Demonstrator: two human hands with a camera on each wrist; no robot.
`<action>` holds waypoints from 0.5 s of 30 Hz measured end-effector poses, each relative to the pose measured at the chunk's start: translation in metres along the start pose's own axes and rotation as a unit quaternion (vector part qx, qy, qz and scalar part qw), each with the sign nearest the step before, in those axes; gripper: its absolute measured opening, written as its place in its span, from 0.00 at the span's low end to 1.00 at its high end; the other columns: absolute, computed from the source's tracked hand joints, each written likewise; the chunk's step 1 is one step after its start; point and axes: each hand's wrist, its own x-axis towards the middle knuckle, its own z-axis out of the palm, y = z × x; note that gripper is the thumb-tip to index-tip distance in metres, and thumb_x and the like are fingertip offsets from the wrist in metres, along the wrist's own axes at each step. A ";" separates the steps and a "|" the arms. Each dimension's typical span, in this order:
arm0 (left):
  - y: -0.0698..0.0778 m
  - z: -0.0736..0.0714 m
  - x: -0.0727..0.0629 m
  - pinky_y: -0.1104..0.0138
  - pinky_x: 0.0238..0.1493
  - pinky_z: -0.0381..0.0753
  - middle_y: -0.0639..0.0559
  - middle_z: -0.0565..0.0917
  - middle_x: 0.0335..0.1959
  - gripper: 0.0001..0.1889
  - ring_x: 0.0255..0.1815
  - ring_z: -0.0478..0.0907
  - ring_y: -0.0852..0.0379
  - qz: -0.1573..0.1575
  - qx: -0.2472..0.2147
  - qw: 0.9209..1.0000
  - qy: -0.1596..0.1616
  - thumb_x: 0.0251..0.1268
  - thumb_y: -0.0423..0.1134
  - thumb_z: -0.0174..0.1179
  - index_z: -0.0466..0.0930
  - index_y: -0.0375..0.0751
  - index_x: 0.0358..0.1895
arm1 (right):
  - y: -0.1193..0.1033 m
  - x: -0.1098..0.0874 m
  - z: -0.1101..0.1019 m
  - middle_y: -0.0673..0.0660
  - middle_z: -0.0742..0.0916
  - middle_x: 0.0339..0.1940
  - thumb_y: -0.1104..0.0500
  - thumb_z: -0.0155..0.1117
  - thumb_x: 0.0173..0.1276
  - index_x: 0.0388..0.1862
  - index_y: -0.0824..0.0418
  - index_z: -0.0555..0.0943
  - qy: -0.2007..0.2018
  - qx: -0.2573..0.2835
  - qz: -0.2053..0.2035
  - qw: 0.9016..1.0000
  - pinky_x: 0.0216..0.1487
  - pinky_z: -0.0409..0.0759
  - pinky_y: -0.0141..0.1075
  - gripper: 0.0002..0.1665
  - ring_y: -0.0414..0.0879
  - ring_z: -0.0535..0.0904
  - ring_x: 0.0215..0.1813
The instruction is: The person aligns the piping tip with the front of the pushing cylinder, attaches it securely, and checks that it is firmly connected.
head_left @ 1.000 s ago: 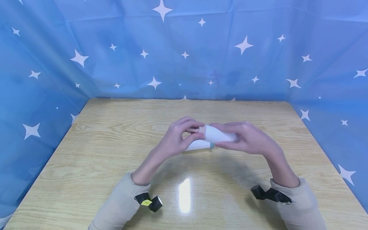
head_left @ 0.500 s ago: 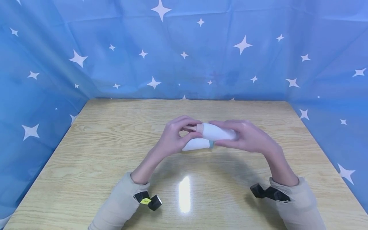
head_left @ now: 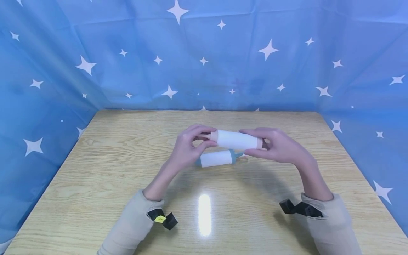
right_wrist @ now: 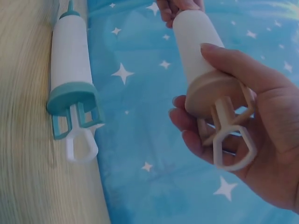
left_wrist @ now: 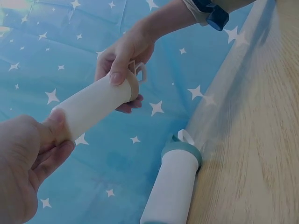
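Both hands hold a white syringe with peach ends [head_left: 237,140] above the table, lying nearly level between them. My left hand [head_left: 191,145] pinches its left end between thumb and fingers. At the other end, my right hand [head_left: 277,147] grips it near the collar; in the right wrist view the thumb lies along the white barrel and the fingers pass behind the peach finger loops. A pale ring handle [right_wrist: 235,148] sticks out past that collar. Below lies a second white syringe with teal ends [head_left: 216,159], its ring handle pointing right; the left hand is close to its left end.
The wood-grain table [head_left: 95,194] spreads out under both hands. A blue curtain with white stars [head_left: 204,42] hangs behind it and along both sides. Black wrist cameras [head_left: 162,219] are strapped over the beige sleeves [head_left: 130,223].
The peach syringe has moved slightly up and left and levelled out. My right hand has shifted toward its handle end, baring the right collar. More of the teal syringe now shows.
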 end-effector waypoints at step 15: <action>-0.009 -0.005 0.000 0.63 0.44 0.88 0.40 0.84 0.46 0.18 0.42 0.87 0.48 -0.067 0.028 0.997 0.002 0.58 0.27 0.72 0.83 0.28 0.52 | 0.008 0.005 0.005 0.64 0.84 0.59 0.48 0.74 0.66 0.67 0.64 0.77 0.028 -0.018 0.135 0.990 0.47 0.88 0.49 0.35 0.55 0.87 0.50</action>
